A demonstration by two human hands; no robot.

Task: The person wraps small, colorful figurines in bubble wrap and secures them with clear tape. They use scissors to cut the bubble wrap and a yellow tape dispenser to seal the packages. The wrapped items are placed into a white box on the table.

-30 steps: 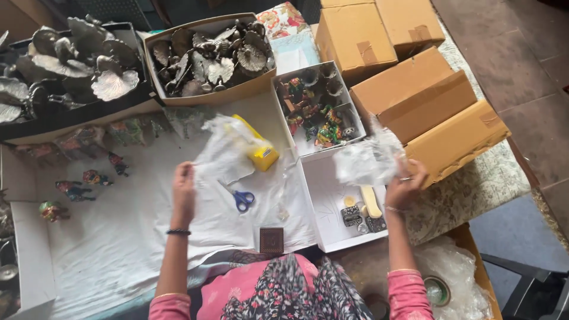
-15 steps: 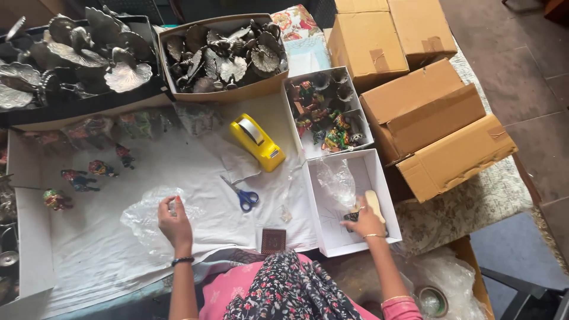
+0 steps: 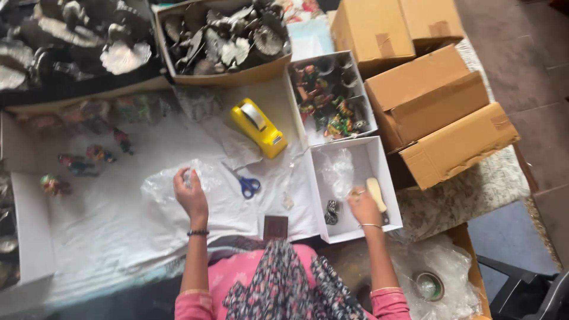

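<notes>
White paper (image 3: 118, 231) covers most of the table across the left and centre of the frame. Cardboard boxes (image 3: 427, 101) are stacked at the upper right, and two trays of grey metal pieces (image 3: 222, 38) fill the upper left and top centre. Right of centre sit two white boxes: the upper one (image 3: 296, 89) is packed with small painted figurines, the lower one (image 3: 379, 172) holds crumpled clear plastic and a few dark small items. The right hand (image 3: 363, 204) is inside that lower white box, fingers curled at a pale, stick-like piece (image 3: 376, 194); whether it is truly gripped cannot be told. The left hand (image 3: 189, 192), left of centre, is closed on a clear plastic bag (image 3: 163, 186) lying on the paper. A yellow tape dispenser (image 3: 258, 128) lies at centre, blue-handled scissors (image 3: 246, 184) just below it, between the hands. Small painted figurines (image 3: 98, 155) stand at the left edge.
</notes>
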